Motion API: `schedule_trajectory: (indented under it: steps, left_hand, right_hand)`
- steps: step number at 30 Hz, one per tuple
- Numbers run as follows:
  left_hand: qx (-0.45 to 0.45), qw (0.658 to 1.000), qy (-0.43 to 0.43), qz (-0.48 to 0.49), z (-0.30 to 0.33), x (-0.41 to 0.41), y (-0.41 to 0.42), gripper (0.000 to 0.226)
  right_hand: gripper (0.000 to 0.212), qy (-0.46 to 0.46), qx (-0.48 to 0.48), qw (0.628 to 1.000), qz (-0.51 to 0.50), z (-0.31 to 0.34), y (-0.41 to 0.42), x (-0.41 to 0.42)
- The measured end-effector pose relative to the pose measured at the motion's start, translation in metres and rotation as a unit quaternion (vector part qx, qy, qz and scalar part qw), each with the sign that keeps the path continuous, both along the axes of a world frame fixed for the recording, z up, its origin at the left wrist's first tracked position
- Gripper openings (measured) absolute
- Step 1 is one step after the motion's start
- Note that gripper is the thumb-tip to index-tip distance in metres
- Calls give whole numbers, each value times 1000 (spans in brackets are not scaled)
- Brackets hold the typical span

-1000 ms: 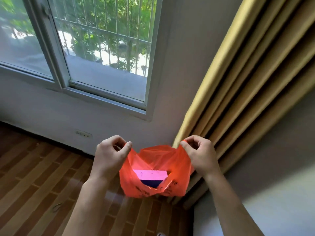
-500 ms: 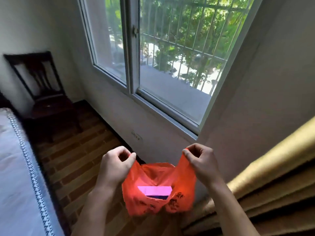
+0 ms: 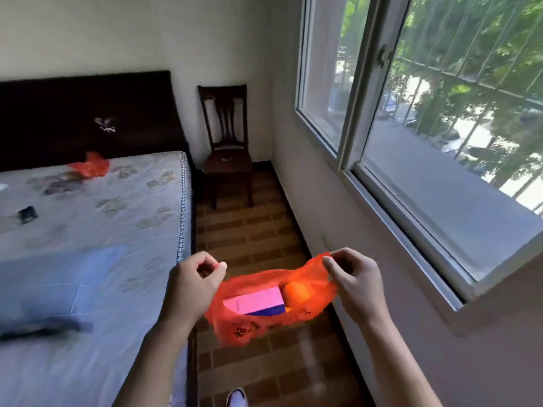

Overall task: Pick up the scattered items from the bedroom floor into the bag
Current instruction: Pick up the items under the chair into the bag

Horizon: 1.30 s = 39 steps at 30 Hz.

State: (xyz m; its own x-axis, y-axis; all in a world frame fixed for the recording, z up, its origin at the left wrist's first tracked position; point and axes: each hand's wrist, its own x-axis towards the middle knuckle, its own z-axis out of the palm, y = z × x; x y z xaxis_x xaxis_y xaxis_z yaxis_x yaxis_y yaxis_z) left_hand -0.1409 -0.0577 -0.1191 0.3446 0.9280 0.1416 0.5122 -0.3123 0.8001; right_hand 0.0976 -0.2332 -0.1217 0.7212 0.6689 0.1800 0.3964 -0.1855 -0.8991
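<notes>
A: How many hands, and how do they stand?

B: Two. The left hand (image 3: 191,284) and the right hand (image 3: 357,282) are held apart in mid-air, each pinching one side of the mouth of one orange bag (image 3: 264,324) between thumb and curled fingers. The bag hangs open between them above the wooden floor (image 3: 249,230), in the strip between the bed (image 3: 88,218) and the wall under the window (image 3: 426,118).

A: What does the bag hold?

B: Two things can be counted: one pink box (image 3: 254,299) with a dark blue side, and one orange rounded thing (image 3: 296,292) just beside it. Their lower parts are hidden by the plastic.

A: Any writing?

B: Dark printed marks on the bag's front and faint print on the box; neither can be read.

A: And the rest?

B: One dark chair (image 3: 226,148) in the far corner. On the bed, one second orange bag (image 3: 91,168) near the headboard (image 3: 85,113), one small dark thing (image 3: 28,214) at the left edge, too blurred to identify, and one blue cloth (image 3: 53,292). One white shoe (image 3: 236,398) is cut off at the bottom.
</notes>
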Motion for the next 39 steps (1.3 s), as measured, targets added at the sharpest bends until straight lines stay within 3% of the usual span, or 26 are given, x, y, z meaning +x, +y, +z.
schedule_trajectory:
  steps: [5, 15, 24, 31, 39]
  left_hand:
    - [-9, 1000, -14, 22, -10, 15, 46, 32]
    - [-29, 998, -49, -31, -19, 77, 179, 31]
    - [-49, 992, -90, -67, -34, 101, 271, 32]
    - [-26, 998, -60, -12, -40, 71, 310, 31]
    - [-68, 994, -25, 76, -55, 54, 349, 34]
  right_hand:
    - [22, 6, -13, 1000, 1, -11, 49, 15]
    - [21, 1, -65, 995, -73, 0, 160, 59]
    - [25, -52, -101, 992, -54, 2, 256, 55]
    - [20, -46, -95, 994, -33, 1, 308, 61]
    - [20, -39, -112, 993, 22, -29, 383, 72]
